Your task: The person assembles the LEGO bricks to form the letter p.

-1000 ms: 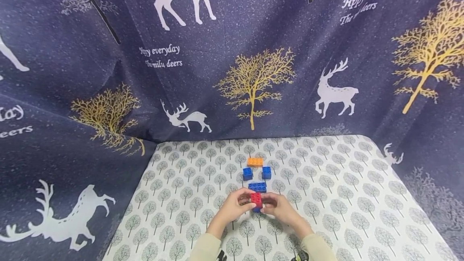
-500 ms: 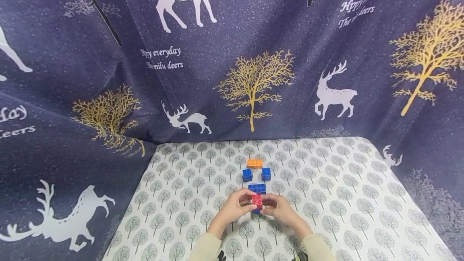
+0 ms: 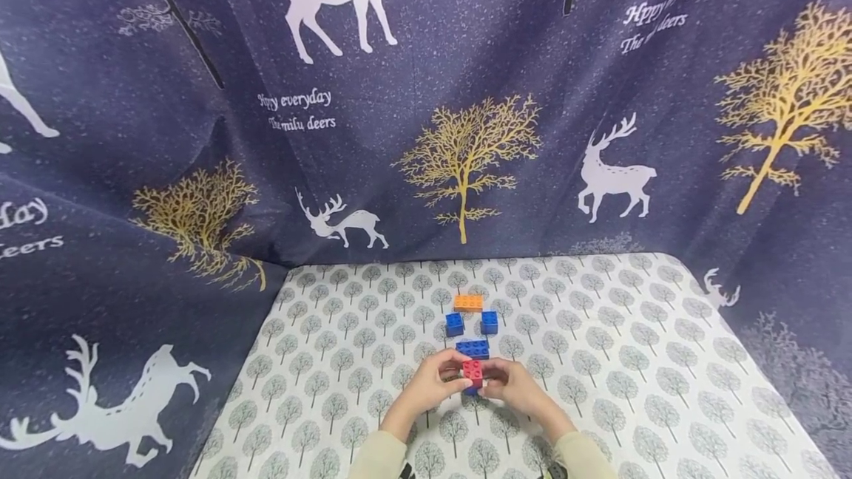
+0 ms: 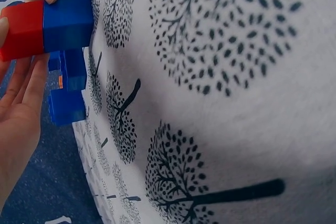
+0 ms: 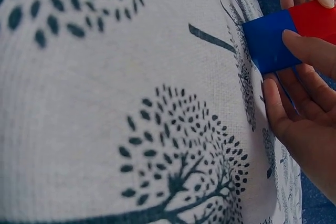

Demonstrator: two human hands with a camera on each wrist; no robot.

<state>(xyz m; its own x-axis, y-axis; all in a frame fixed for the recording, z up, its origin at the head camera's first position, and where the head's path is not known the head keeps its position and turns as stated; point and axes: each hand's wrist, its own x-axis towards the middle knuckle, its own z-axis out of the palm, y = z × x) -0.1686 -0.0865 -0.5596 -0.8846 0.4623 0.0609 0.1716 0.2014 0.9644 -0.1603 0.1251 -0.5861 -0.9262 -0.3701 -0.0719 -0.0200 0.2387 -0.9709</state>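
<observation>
A red building brick [image 3: 472, 372] sits on top of a blue building brick [image 3: 471, 392], the two stacked with their sides nearly in line. My left hand [image 3: 429, 380] holds the red one, its thumb on the near face and its fingers behind. On the other side, my right hand [image 3: 515, 386] pinches the lower blue brick; its thumb lies on the blue face in the right wrist view. In the left wrist view the blue brick's base [image 4: 68, 23] is close to the tabletop. The fingers partly cover the stack in the head view.
Just beyond the hands lies a long blue brick [image 3: 472, 349]. Behind it stand two small blue bricks, one left [image 3: 455, 324] and one right [image 3: 489, 322], with an orange brick [image 3: 469, 303] farthest back. A tree-print cloth [image 3: 599, 390] covers the table; a dark deer-print curtain [image 3: 426, 58] hangs behind.
The head view has shifted very slightly. Both hands keep their grip on the stacked red and blue bricks, and the other bricks stay where they were.
</observation>
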